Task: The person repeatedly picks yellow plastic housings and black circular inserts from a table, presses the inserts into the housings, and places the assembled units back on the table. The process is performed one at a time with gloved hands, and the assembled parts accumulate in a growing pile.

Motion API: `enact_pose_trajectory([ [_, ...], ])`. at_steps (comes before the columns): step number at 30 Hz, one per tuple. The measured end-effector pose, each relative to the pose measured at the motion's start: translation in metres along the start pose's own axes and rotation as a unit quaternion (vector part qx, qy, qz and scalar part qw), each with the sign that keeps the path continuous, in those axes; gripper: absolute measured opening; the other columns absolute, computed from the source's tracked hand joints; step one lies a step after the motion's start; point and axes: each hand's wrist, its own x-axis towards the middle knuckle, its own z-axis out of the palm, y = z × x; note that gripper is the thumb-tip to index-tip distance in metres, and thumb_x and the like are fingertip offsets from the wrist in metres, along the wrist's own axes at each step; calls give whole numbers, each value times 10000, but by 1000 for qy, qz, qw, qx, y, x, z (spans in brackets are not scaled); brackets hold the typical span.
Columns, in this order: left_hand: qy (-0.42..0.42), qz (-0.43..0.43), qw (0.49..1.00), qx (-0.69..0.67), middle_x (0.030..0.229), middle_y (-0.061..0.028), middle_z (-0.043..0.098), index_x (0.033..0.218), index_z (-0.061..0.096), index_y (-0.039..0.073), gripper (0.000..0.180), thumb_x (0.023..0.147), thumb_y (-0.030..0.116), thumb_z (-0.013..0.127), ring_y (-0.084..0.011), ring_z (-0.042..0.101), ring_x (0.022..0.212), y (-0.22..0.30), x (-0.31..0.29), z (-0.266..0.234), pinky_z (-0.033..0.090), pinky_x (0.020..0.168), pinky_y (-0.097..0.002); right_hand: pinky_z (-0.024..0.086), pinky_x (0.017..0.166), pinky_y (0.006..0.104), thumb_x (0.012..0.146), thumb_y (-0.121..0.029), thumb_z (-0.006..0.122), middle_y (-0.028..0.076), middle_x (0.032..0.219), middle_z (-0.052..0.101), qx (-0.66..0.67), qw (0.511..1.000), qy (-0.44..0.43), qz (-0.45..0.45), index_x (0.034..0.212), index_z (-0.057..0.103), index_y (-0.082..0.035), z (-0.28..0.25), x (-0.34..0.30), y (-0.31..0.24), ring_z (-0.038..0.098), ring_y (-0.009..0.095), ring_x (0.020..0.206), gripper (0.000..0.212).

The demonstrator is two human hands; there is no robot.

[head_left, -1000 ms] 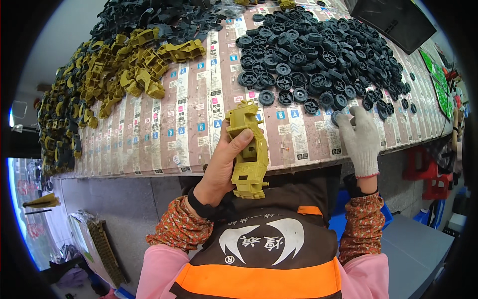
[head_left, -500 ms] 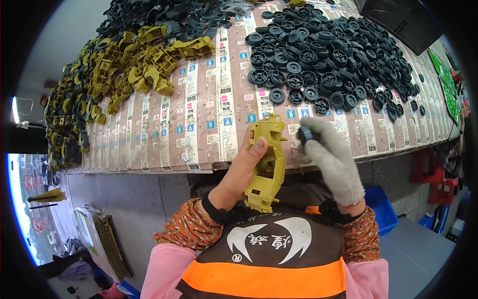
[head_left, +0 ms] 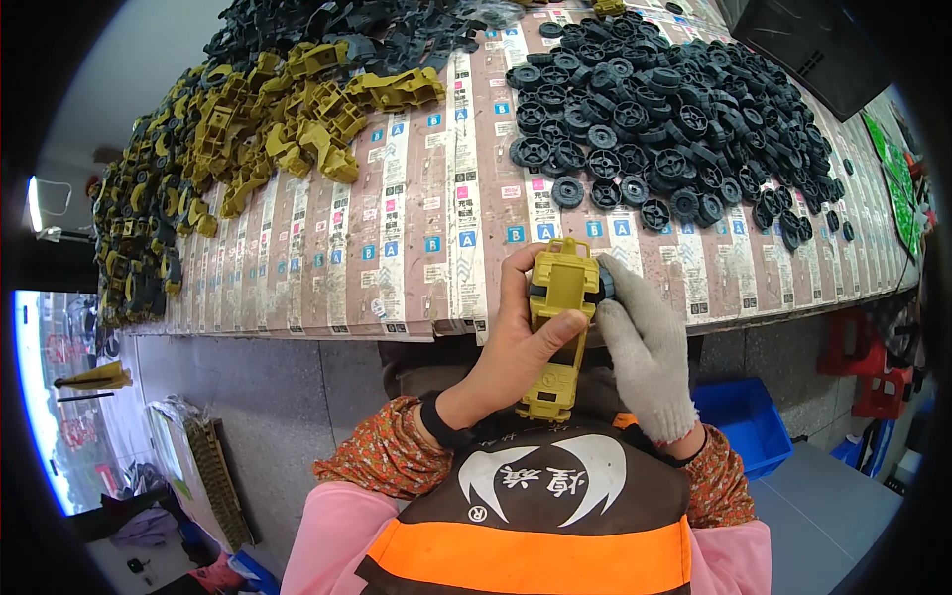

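Note:
My bare left hand [head_left: 521, 347] is closed round a yellow plastic toy vehicle chassis [head_left: 565, 283], with its thumb across the middle. The chassis stands lengthwise above my apron, just off the near table edge. On its right side, near the far end, sits a dark toy wheel [head_left: 606, 285]. My gloved right hand [head_left: 645, 352] presses that wheel against the chassis side, fingers closed on it; the glove hides part of the wheel. Whether the wheel is seated on its axle peg cannot be seen.
A large heap of dark wheels [head_left: 654, 119] lies on the table [head_left: 327, 278] beyond my hands. Yellow chassis parts [head_left: 307, 109] are piled at far left, beside wheeled pieces [head_left: 134, 238] and dark parts [head_left: 288, 30]. A blue bin [head_left: 744, 426] stands below at right, near red stools [head_left: 858, 347].
My right hand has brought the wheel left from beside the chassis onto its side. The chassis has shifted slightly right and turned a little in my left hand.

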Motion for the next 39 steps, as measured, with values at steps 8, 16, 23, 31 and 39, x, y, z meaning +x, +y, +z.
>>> enact_pose_trajectory([
  [8,-62,85,976,193,1327,-134,577,1555,225,83,829,996,329,786,-221,609,1205,-8,-4,-7,497,1047,-377,570,934,403,907,56,576,280,1195,725,-98,993,-33,-62,1514,510,50,-2,-12,-2,750,402,1105,610],
  [16,-67,119,961,240,1350,-120,575,1536,290,103,777,991,336,793,-200,591,1238,-3,5,-6,500,1055,-366,581,753,470,879,-4,582,288,981,714,-110,984,-43,-133,1322,626,49,-19,14,-5,727,468,850,448],
  [23,31,-109,992,-60,1305,-29,590,1536,337,171,626,1060,356,700,-127,617,1138,13,14,-15,564,956,-328,549,804,482,926,-120,693,166,935,682,-458,865,123,-167,1045,683,-56,-61,86,38,687,374,890,136],
  [31,78,-126,971,-188,1158,-18,613,1455,402,167,571,1060,499,646,-130,677,1010,15,14,-31,636,795,-326,526,861,488,920,-84,690,193,1023,647,-486,863,56,-124,1197,644,-35,-54,90,33,646,405,1010,285],
  [39,124,-89,973,-174,1002,-43,708,1290,601,102,645,1024,689,560,-149,729,811,8,18,-34,628,697,-315,568,891,435,905,-35,693,219,1149,724,-167,984,-43,-33,1310,615,21,-28,48,7,728,351,1025,417],
])
